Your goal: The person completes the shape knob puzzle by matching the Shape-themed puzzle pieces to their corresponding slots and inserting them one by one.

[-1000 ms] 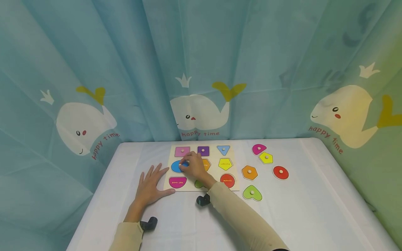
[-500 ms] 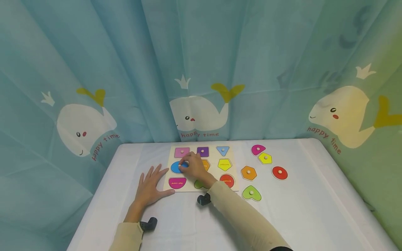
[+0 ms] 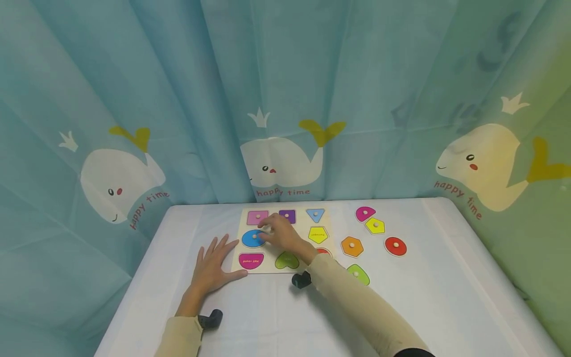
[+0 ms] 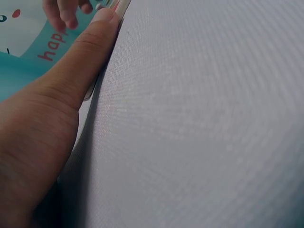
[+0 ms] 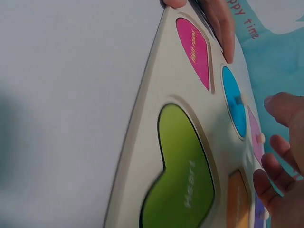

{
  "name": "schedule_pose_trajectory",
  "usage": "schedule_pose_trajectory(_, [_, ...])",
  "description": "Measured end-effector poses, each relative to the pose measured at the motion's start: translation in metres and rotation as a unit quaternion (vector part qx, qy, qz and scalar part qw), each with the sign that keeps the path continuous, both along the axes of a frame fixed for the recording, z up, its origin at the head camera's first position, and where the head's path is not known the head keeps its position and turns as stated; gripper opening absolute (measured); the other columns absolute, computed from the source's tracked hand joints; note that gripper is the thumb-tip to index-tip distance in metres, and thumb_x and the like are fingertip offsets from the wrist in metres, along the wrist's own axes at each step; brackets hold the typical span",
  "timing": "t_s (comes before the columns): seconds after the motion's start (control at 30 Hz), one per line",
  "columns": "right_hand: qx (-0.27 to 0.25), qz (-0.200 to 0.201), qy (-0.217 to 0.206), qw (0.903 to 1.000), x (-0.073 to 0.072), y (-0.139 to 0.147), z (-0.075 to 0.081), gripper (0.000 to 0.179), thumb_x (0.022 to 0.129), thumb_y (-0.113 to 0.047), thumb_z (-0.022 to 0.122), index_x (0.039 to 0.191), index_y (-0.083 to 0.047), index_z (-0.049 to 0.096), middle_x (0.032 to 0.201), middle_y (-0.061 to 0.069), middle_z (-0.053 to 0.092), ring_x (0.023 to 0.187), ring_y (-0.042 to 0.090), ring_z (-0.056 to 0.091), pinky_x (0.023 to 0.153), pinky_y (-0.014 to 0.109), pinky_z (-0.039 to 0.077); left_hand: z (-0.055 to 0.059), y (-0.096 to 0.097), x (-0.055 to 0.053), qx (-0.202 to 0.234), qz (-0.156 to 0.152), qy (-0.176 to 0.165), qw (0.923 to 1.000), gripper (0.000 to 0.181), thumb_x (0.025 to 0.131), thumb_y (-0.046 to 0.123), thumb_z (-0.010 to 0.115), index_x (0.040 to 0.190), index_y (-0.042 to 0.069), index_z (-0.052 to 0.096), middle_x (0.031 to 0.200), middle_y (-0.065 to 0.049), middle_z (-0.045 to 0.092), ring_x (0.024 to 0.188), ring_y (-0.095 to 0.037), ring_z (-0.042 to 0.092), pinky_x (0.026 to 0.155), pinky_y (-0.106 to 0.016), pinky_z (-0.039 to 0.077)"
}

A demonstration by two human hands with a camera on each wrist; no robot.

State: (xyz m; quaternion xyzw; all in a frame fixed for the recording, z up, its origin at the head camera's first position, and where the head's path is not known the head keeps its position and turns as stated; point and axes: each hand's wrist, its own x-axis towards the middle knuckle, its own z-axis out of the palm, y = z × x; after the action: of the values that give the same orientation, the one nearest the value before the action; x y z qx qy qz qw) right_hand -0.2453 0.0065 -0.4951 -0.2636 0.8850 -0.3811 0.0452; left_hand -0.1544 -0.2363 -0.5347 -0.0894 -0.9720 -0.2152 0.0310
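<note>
A cream puzzle board (image 3: 269,258) lies on the white table. Its blue oval piece (image 3: 251,239) sits in its recess, the small knob bare. Over the board, right beside that knob, is my right hand (image 3: 285,234), thumb and fingers apart with nothing between them in the right wrist view. My left hand (image 3: 214,263) rests on the table with fingers spread, thumb and index tips at the board's left edge. Knobbed pink rectangle (image 3: 254,218), purple square (image 3: 292,216) and light blue triangle (image 3: 315,215) pieces fill the far row. The half round (image 3: 251,261) and heart (image 5: 183,161) recesses hold no pieces.
Right of the board lie loose knobbed pieces: a magenta half round (image 3: 363,214), yellow pentagon (image 3: 371,227), orange hexagon (image 3: 347,247), red round piece (image 3: 390,247) and green heart (image 3: 362,277), partly behind the right sleeve (image 3: 357,302). A blue whale-print curtain (image 3: 379,99) hangs behind the table.
My right hand has let go of the blue oval's knob and moved slightly to the right, its fingers parting. The left hand stays in place.
</note>
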Motion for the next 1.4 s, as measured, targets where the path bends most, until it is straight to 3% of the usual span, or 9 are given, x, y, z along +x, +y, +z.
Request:
schedule_pose_trajectory(0.3, [0.009, 0.018, 0.058, 0.9981, -0.002, 0.029, -0.005, 0.027, 0.095, -0.018, 0.075, 0.12, -0.008, 0.073, 0.111, 0.008, 0.067, 0.095, 0.023, 0.063, 0.085, 0.032, 0.056, -0.002, 0.001, 0.001, -0.005, 0.003, -0.034, 0.9994, 0.096, 0.075, 0.064, 0.079, 0.154, 0.019, 0.048, 0.167, -0.016, 0.029, 0.155, -0.045, 0.014, 0.118, -0.074, 0.003])
schedule_pose_trajectory(0.47, [-0.017, 0.021, 0.064, 0.9976, 0.001, 0.049, 0.002, 0.028, 0.093, -0.014, 0.076, 0.119, -0.004, 0.073, 0.116, 0.01, 0.07, 0.102, 0.029, 0.064, 0.091, 0.038, 0.055, -0.001, 0.003, 0.0, 0.001, 0.003, -0.034, 0.9994, 0.094, 0.076, 0.061, 0.081, 0.154, 0.019, 0.048, 0.167, -0.016, 0.029, 0.155, -0.045, 0.015, 0.118, -0.073, 0.003])
schedule_pose_trajectory(0.67, [-0.044, 0.022, 0.068, 0.9964, 0.01, 0.078, 0.01, 0.031, 0.093, -0.013, 0.076, 0.121, -0.002, 0.072, 0.116, 0.014, 0.07, 0.102, 0.036, 0.063, 0.089, 0.049, 0.055, 0.0, 0.005, 0.001, 0.004, 0.0, -0.036, 0.9994, 0.095, 0.076, 0.06, 0.081, 0.154, 0.018, 0.048, 0.167, -0.016, 0.029, 0.155, -0.045, 0.015, 0.118, -0.073, 0.002])
schedule_pose_trajectory(0.97, [-0.033, -0.013, 0.067, 0.9971, 0.019, 0.131, 0.016, 0.034, 0.091, -0.014, 0.079, 0.123, -0.005, 0.072, 0.117, 0.015, 0.07, 0.098, 0.036, 0.064, 0.082, 0.05, 0.057, 0.005, 0.004, -0.001, 0.004, -0.004, -0.021, 0.9998, 0.093, 0.076, 0.056, 0.082, 0.154, 0.017, 0.049, 0.165, -0.018, 0.032, 0.153, -0.046, 0.017, 0.118, -0.074, 0.004])
schedule_pose_trajectory(1.13, [-0.033, -0.05, 0.044, 0.9972, 0.026, 0.154, 0.019, 0.036, 0.089, -0.016, 0.081, 0.123, -0.008, 0.072, 0.118, 0.012, 0.07, 0.1, 0.033, 0.063, 0.083, 0.048, 0.056, 0.006, 0.002, -0.002, -0.003, -0.002, -0.023, 0.9997, 0.094, 0.076, 0.057, 0.082, 0.154, 0.017, 0.048, 0.166, -0.018, 0.031, 0.154, -0.046, 0.017, 0.118, -0.074, 0.004])
schedule_pose_trajectory(1.4, [-0.031, -0.096, 0.032, 0.9944, 0.034, 0.188, 0.012, 0.037, 0.09, -0.017, 0.08, 0.125, -0.008, 0.071, 0.123, 0.009, 0.069, 0.102, 0.028, 0.062, 0.085, 0.044, 0.057, 0.004, 0.001, -0.004, -0.001, 0.002, -0.026, 0.9997, 0.094, 0.077, 0.056, 0.082, 0.155, 0.017, 0.047, 0.166, -0.017, 0.03, 0.154, -0.046, 0.015, 0.118, -0.073, 0.002])
